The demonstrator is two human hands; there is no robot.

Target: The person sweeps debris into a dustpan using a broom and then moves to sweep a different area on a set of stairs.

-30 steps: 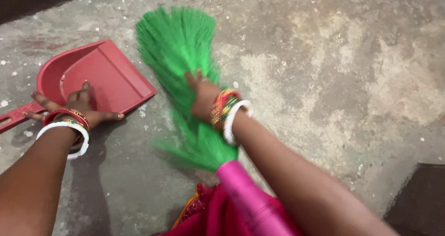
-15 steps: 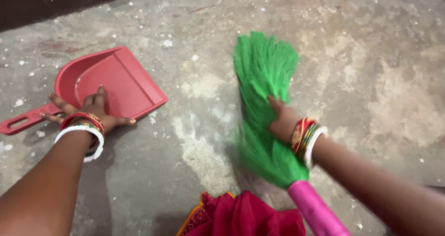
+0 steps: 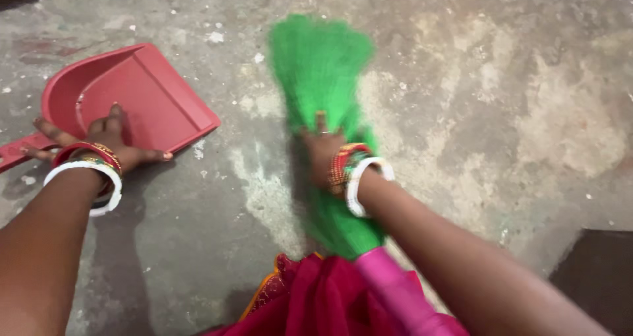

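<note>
This looks like a plain home setting, a bare-floored room or yard seen at floor level. The floor [image 3: 461,112] is rough grey cement, patchy with pale worn stains and strewn with small white crumbs and specks. Household cleaning tools point the same way: a red plastic dustpan [image 3: 151,95] lies flat on the cement, and a soft green-bristled broom [image 3: 323,65] with a pink handle is laid across it. A fold of red cloth with a gold-trimmed edge [image 3: 310,296] hangs at the lower edge, low to the floor. Darker strips border the cement at the top left and bottom right corners.
</note>
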